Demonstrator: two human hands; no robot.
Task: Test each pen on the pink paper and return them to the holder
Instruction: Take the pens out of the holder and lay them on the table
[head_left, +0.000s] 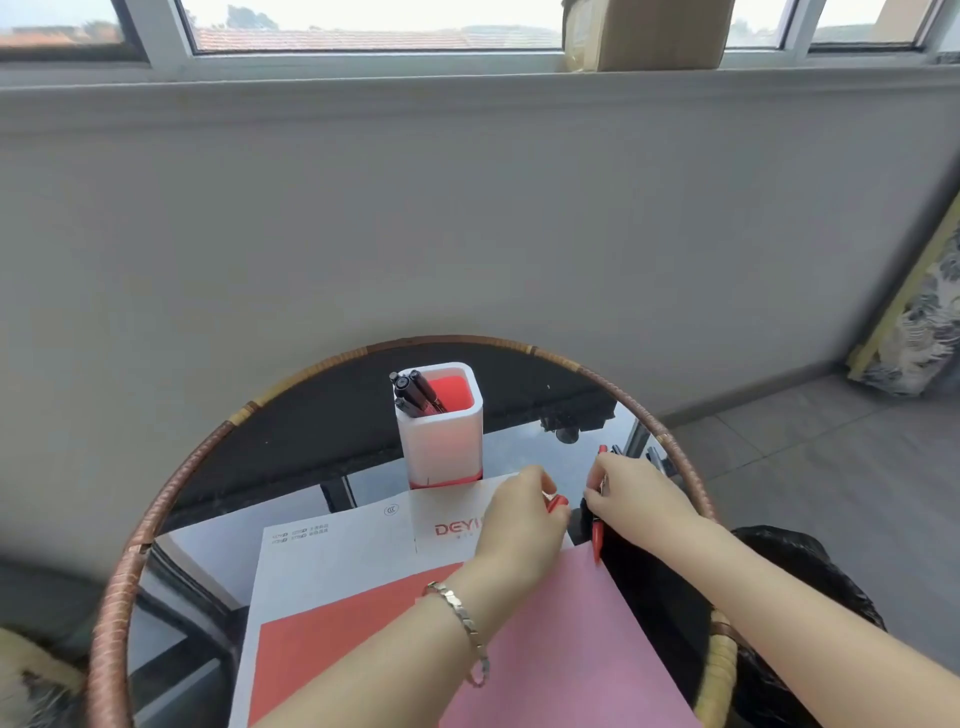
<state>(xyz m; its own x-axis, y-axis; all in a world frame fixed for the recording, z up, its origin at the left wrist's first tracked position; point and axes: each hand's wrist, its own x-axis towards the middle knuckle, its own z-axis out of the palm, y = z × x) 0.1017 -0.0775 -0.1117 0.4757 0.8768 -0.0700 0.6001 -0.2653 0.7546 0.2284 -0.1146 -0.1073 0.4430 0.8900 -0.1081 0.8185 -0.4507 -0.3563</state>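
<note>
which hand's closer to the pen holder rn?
Left. The left hand sits just in front and to the right of the pen holder, pinching a red cap. The right hand is farther right, holding a red pen.

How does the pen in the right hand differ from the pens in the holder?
The held pen is red; the holder pens are black. The held pen points down at the pink paper edge, gripped by the right hand; the holder pens lean in the white holder, untouched. Both are slim.
</note>
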